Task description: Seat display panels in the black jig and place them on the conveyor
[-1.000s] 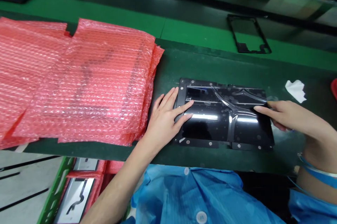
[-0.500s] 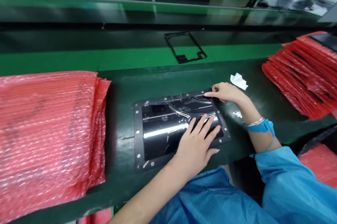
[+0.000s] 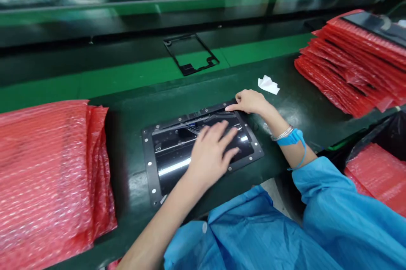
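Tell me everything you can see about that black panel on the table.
The black panel is flat and rectangular, with a glossy, reflective middle and a duller border dotted with pale round spots. Curved streaks suggest clear film. It lies askew on the green table. The left hand spreads over the middle, contact unclear; the right hand touches its far right corner.

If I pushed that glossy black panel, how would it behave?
The black panel is probably stiff, given its straight outline. Being glossy and reflective, it may feel slippery. Lying flat and rectangular, it would likely slide rather than roll.
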### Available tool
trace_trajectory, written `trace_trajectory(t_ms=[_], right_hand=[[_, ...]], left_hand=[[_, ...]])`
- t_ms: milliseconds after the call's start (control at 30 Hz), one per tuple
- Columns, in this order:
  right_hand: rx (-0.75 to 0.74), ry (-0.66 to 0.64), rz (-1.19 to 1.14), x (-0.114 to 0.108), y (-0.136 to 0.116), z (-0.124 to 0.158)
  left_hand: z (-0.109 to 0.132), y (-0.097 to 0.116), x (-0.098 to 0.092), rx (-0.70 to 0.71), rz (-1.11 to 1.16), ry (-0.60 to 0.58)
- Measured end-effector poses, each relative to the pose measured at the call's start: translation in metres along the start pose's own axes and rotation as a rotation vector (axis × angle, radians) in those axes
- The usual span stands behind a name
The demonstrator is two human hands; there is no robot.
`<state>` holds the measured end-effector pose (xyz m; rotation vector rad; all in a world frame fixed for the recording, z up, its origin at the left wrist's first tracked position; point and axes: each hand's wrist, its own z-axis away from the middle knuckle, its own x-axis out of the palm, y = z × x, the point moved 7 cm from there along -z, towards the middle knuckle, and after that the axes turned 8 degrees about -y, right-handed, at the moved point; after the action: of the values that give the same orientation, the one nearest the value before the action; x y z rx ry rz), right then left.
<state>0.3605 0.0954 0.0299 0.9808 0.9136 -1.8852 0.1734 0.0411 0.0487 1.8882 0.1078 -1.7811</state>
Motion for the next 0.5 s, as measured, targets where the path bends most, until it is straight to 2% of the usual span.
trace_trajectory(t_ms=[100, 167, 233, 300, 367, 433, 500], right_hand=[[0.005, 0.154, -0.04, 0.004, 0.003, 0.011], [0.015, 0.211, -0.115, 0.007, 0.005, 0.018], [0.027, 0.235, -0.215, 0.01, 0.007, 0.024], [0.021, 0.21, -0.324, 0.016, 0.012, 0.026], [-0.047, 0.186, -0.461, 0.021, 0.015, 0.024], [-0.152, 0.099, -0.619, 0.028, 0.013, 0.02], [-0.152, -0.015, -0.83, 0.037, 0.013, 0.019]], left_hand=[[0.002, -0.042, -0.017, -0.285, 0.016, 0.175], [0.003, -0.054, -0.021, -0.341, 0.083, 0.201], [0.006, -0.057, -0.025, -0.355, 0.109, 0.217], [0.011, -0.058, -0.031, -0.393, 0.084, 0.258], [0.016, -0.056, -0.036, -0.412, 0.066, 0.306], [0.021, -0.053, -0.041, -0.418, 0.051, 0.348], [0.027, -0.048, -0.047, -0.385, 0.09, 0.395]])
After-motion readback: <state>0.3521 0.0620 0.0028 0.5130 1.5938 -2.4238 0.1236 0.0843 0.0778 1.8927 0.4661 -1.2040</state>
